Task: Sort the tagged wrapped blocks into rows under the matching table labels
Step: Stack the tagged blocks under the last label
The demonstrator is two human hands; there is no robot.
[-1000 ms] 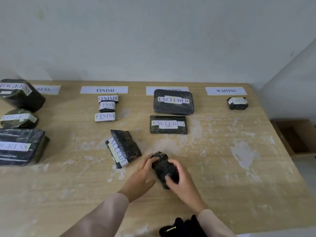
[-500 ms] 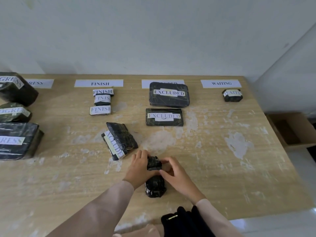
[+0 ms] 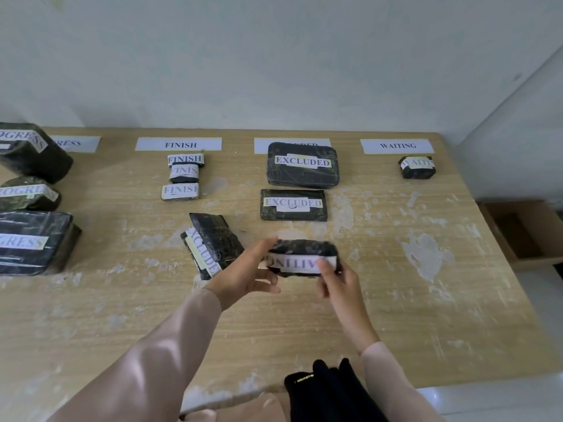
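Holding one wrapped block [image 3: 301,257] between them, both hands sit near the middle of the wooden table [image 3: 426,315]. The left hand [image 3: 243,274] curls its fingers around the block's left end, thumb on top; the right hand [image 3: 336,277] pinches the right end, thumb pressed on the white tag. The block's long axis runs left to right, and its tag reads upside down from the wearer's side, the letters pointing toward the far wall. Whether it rests on the wood or is lifted just clear of it cannot be told.

Closest of all, at the near table edge, lies one black cloth item [image 3: 323,388].

Just left of the left hand lies one tilted block tagged EXCLUDED [image 3: 211,245], its long axis angled toward the far left.

Farther back, two EXCLUDED blocks [image 3: 294,205] lie one behind the other under a mostly covered label. Three small FINISH blocks [image 3: 181,190] form a row under the FINISH label [image 3: 178,144]. One small WAITING block [image 3: 416,167] sits under the WAITING label [image 3: 397,145]. At the left edge, three large PROGRESS blocks [image 3: 33,242] run toward a partly hidden label.
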